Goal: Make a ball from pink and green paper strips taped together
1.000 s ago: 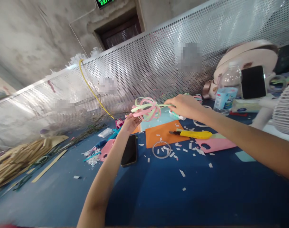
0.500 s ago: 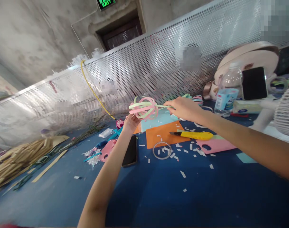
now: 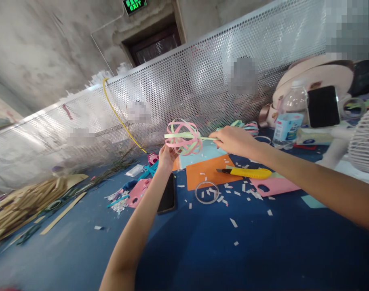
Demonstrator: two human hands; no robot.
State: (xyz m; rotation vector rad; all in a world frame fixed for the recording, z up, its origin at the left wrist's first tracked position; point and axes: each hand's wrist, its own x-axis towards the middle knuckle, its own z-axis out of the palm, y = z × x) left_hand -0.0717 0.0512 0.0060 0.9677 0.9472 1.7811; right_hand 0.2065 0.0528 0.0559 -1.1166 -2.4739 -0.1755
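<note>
I hold a small ball of looped pink and pale green paper strips [image 3: 183,137] in the air above the blue table [image 3: 202,250]. My left hand [image 3: 167,157] grips the ball from below. My right hand [image 3: 234,140] pinches a pale green strip that runs straight out from the ball's right side. Under the hands lie orange paper [image 3: 208,174] and light blue paper [image 3: 202,155]. A yellow utility knife [image 3: 247,173] rests on the table just below my right wrist.
A black phone [image 3: 167,195] lies by my left forearm, a clear tape ring [image 3: 206,191] and white scraps beside it. Pink paper pieces [image 3: 275,185], a water bottle [image 3: 289,113], a white fan [image 3: 364,141] and a perforated metal screen [image 3: 187,85] surround the area. Straw bundles [image 3: 23,202] sit far left.
The paper ball rose slightly and turned, with more pink loops now rounded on top. Both hands stayed on it, shifting a little to the left.
</note>
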